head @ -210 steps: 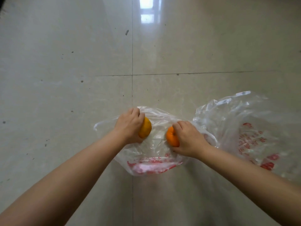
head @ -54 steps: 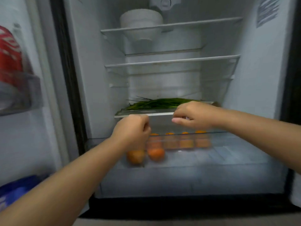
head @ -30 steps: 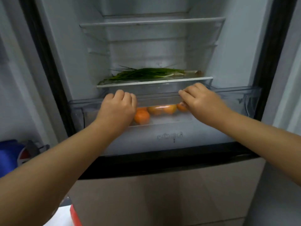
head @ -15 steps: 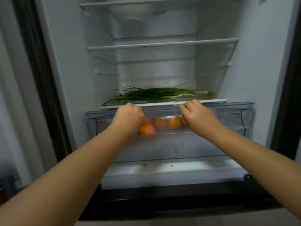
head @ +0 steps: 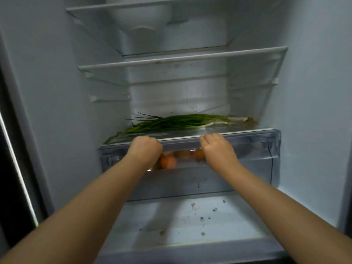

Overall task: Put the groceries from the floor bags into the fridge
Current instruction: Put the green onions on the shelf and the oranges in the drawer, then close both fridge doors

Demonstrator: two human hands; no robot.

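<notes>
While both palms pressed on the crisper drawer (head: 190,180), the left hand (head: 144,149) was curled into a loose fist against its top lip and the right hand (head: 215,149) hooked narrow over the same edge, each holding only the drawer. The oranges (head: 168,161) sat inside behind the clear front (pushing it home, I'd judge). Spring onions (head: 182,121) lay flat on the shelf (head: 228,133) above.

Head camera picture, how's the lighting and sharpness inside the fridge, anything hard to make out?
Head view: dim, bluish light; the green spring onions on the glass shelf read fairly sharp; the orange fruits blur behind the clear plastic drawer front; left hand and right hand are soft-edged; the shelf lines bow from the wide lens; the left edge falls to black.
</notes>
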